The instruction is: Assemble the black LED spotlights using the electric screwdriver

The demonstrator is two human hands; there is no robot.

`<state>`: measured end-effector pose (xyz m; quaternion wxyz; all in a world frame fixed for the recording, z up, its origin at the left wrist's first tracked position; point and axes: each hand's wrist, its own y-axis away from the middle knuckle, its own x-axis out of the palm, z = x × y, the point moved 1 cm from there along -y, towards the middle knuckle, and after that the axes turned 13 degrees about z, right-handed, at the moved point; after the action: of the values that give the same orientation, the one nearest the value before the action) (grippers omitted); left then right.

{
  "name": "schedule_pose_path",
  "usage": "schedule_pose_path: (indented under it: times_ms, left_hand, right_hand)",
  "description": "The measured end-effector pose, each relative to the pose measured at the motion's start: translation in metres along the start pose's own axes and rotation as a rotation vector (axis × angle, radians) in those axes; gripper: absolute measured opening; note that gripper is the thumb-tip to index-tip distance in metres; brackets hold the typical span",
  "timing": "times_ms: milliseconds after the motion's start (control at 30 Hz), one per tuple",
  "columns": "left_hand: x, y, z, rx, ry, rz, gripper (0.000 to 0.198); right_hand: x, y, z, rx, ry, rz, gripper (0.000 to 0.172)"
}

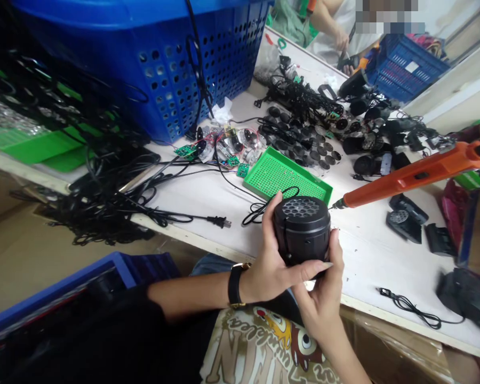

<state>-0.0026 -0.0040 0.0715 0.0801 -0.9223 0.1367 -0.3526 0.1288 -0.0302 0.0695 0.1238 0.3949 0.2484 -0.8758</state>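
A black cylindrical device [303, 232] with a honeycomb grille on its top face is held between both my hands, above the front edge of the white table. My left hand [274, 261], with a black watch strap at the wrist, wraps round its left side, thumb across the front. My right hand [326, 288] cups it from below and on the right. Just beyond it, the tip of an orange electric screwdriver [408, 178] points toward the device. A green perforated tray [260, 184] with small screws lies behind.
A large blue basket [164, 80] stands at the back left. Tangled black cables [120, 197] hang over the table's left edge. Circuit boards [186, 151], round black discs [304, 149] and black housings [404, 216] lie around. Another person's hand [341, 40] is across the table.
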Motion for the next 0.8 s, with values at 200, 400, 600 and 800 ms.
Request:
schedule_pose_path:
  times_ms: [200, 400, 600, 800]
  left_hand:
    - [-0.007, -0.012, -0.006, -0.070, -0.001, -0.111, 0.104]
    - [-0.028, -0.047, -0.014, -0.195, 0.188, -0.259, 0.053]
    - [-0.033, -0.061, -0.014, -0.258, 0.316, -0.250, 0.024]
    - [-0.030, -0.060, -0.010, -0.244, 0.308, -0.245, 0.028]
  right_hand:
    - [0.002, -0.014, 0.001, -0.010, 0.108, 0.021, 0.095]
    - [0.002, -0.049, -0.009, -0.072, 0.071, -0.008, 0.086]
    - [-0.005, -0.058, -0.016, -0.063, 0.140, -0.061, 0.063]
    - [-0.014, -0.057, -0.019, -0.066, 0.115, -0.041, 0.055]
